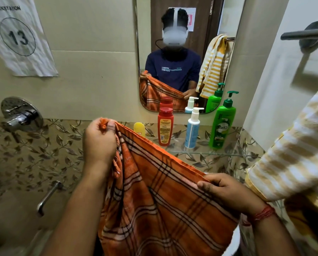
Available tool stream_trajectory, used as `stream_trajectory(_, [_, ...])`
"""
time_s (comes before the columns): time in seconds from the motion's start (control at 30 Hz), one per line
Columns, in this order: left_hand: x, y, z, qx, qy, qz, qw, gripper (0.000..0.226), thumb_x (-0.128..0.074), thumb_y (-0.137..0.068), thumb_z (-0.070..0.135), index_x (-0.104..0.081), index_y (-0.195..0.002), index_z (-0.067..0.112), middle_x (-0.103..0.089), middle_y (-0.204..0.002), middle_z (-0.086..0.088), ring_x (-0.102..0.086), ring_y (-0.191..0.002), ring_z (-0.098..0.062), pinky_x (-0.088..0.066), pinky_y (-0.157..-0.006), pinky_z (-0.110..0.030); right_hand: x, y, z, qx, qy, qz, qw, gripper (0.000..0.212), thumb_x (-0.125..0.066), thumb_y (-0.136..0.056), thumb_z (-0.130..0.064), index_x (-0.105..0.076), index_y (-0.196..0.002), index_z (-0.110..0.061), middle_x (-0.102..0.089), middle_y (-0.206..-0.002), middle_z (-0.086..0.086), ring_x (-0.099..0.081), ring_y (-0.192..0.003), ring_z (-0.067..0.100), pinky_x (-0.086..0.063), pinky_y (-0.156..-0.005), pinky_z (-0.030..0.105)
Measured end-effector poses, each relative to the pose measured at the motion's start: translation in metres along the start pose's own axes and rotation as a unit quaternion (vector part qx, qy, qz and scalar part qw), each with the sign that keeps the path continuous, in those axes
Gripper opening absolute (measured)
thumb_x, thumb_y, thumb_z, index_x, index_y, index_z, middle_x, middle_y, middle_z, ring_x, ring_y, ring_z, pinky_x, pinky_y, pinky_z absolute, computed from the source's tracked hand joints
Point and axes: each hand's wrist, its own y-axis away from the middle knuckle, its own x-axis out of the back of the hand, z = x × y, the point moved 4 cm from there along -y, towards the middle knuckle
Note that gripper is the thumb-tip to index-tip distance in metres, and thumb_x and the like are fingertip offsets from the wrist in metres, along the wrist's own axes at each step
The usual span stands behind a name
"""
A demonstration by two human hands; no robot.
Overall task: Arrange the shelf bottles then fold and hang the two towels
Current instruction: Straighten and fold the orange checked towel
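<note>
Both hands gripped the orange plaid cotton towel (160,196).
Left hand (99,143) fingers and right hand (226,191) fingers pinched its top edge, below the glass shelf (200,153).

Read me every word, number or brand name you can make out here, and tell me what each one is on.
"WORKSTATION": top of the paper sign taped to the wall.
"13": inside a circle on that sign.
"Vatika": green pump bottle.
Red bottle label: too small to read.
Blue pump bottle: print unreadable.
Yellow bottle: nothing legible.
Shirt print in the mirror: blurred.
</note>
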Motion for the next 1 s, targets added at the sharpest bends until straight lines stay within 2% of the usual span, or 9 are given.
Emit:
stream_trajectory(0.07, [0.008,-0.005,-0.001,-0.006,-0.013,0.067,0.998,0.014,-0.058,-0.099,0.025,-0.063,-0.090,0.016,-0.068,-0.081,0.006,-0.065,-0.077,-0.016,-0.053,-0.071,-0.026,0.003,-0.002,0.010,-0.001,0.038,0.035,0.999,0.061,-0.052,-0.079,-0.079,-0.076,-0.087,-0.023,-0.073,-0.090,0.001,-0.069,-0.084,0.015,-0.056,-0.078,0.042])
stream_trajectory(0.17, [0.022,-0.008,-0.001,0.010,-0.009,0.160,0.987,0.010,-0.056,-0.101,0.021,-0.060,-0.092,0.020,-0.060,-0.082,0.008,-0.055,-0.073,-0.010,-0.044,-0.067,-0.020,0.007,-0.004,0.020,0.014,0.041,0.120,0.992,0.071,-0.052,-0.066,-0.089,-0.074,-0.067,-0.022,-0.070,-0.073,0.007,-0.066,-0.066,0.018,-0.051,-0.060,0.029])
stream_trajectory(0.3, [0.032,-0.009,-0.006,0.047,0.035,0.212,0.975,0.012,-0.056,-0.101,0.022,-0.057,-0.090,0.023,-0.056,-0.079,0.017,-0.051,-0.067,0.002,-0.040,-0.057,-0.007,0.008,-0.008,0.037,-0.001,0.050,0.165,0.985,0.032,-0.065,-0.076,-0.067,-0.071,-0.056,-0.042,-0.068,-0.062,-0.007,-0.063,-0.062,0.008,-0.040,-0.053,0.012])
stream_trajectory(0.43, [0.031,-0.002,-0.010,0.061,0.040,0.212,0.975,0.011,-0.056,-0.100,0.024,-0.058,-0.090,0.025,-0.059,-0.084,0.014,-0.059,-0.079,-0.010,-0.049,-0.075,-0.022,0.000,-0.019,0.070,-0.083,0.082,0.169,0.979,0.035,-0.070,-0.088,-0.040,-0.073,-0.068,-0.012,-0.071,-0.070,0.008,-0.063,-0.068,0.018,-0.043,-0.059,0.027])
stream_trajectory(0.53, [0.031,0.002,-0.007,0.066,0.045,0.204,0.976,0.021,-0.054,-0.101,0.024,-0.056,-0.081,0.027,-0.061,-0.086,0.013,-0.062,-0.083,-0.011,-0.051,-0.080,-0.028,-0.007,-0.021,0.081,-0.111,0.054,0.188,0.974,0.037,-0.068,-0.091,-0.041,-0.070,-0.063,-0.017,-0.069,-0.066,0.004,-0.065,-0.067,0.024,-0.046,-0.061,0.034])
stream_trajectory(0.63, [0.032,0.005,-0.005,0.067,0.048,0.205,0.975,0.011,-0.053,-0.102,0.023,-0.059,-0.092,0.024,-0.062,-0.087,0.012,-0.062,-0.084,-0.011,-0.053,-0.081,-0.029,-0.014,-0.023,0.081,-0.120,0.030,0.194,0.973,0.034,-0.066,-0.092,-0.040,-0.071,-0.064,-0.022,-0.071,-0.064,-0.002,-0.065,-0.066,0.018,-0.044,-0.061,0.030])
stream_trajectory(0.77, [0.033,0.006,-0.006,0.081,0.060,0.202,0.974,0.019,-0.053,-0.103,0.023,-0.055,-0.085,0.028,-0.061,-0.087,0.013,-0.060,-0.082,-0.006,-0.052,-0.078,-0.026,-0.022,-0.023,0.086,-0.119,0.024,0.188,0.975,0.027,-0.065,-0.093,-0.040,-0.071,-0.071,-0.027,-0.064,-0.058,-0.016,-0.055,-0.057,0.007,-0.041,-0.057,0.026])
stream_trajectory(0.9, [0.032,0.006,-0.008,0.087,0.059,0.199,0.974,0.009,-0.053,-0.103,0.022,-0.058,-0.095,0.024,-0.061,-0.087,0.013,-0.059,-0.079,-0.001,-0.048,-0.069,-0.021,-0.029,-0.019,0.091,-0.122,-0.007,0.186,0.975,0.017,-0.060,-0.097,-0.031,-0.075,-0.089,-0.030,-0.071,-0.075,-0.006,-0.064,-0.068,0.009,-0.047,-0.061,0.020])
stream_trajectory(1.0, [0.032,0.006,-0.011,0.095,0.062,0.192,0.975,0.007,-0.053,-0.103,0.023,-0.058,-0.099,0.024,-0.061,-0.089,0.012,-0.059,-0.080,0.000,-0.044,-0.064,-0.016,-0.034,-0.018,0.099,-0.122,-0.097,0.169,0.973,0.021,-0.054,-0.101,-0.021,-0.075,-0.099,-0.027,-0.075,-0.094,-0.002,-0.070,-0.090,0.017,-0.056,-0.074,0.028])
